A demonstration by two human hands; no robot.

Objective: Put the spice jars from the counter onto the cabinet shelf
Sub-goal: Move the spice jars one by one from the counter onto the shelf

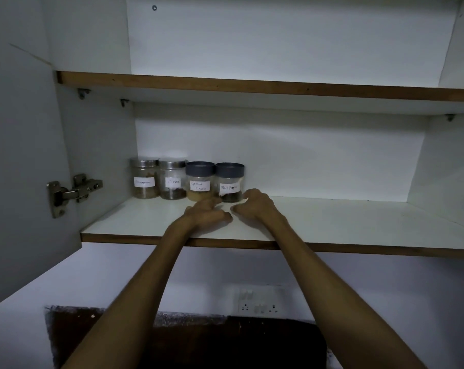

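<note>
While four labelled jars stand in a row at the back left of the lower shelf (358, 222), I hold my left hand (206, 213) and right hand (254, 205), fingers loosely curled and gripping nothing, just before the Black Pepper jar (230, 182); open shelf stretches right.

Dim, bluish light falls from the right and front, so the cabinet's back wall (278, 155) glows palest while its left side and the near dark counter (198, 342) sink into shadow, grainy and soft, with shelf edges bowing toward the corners.
</note>
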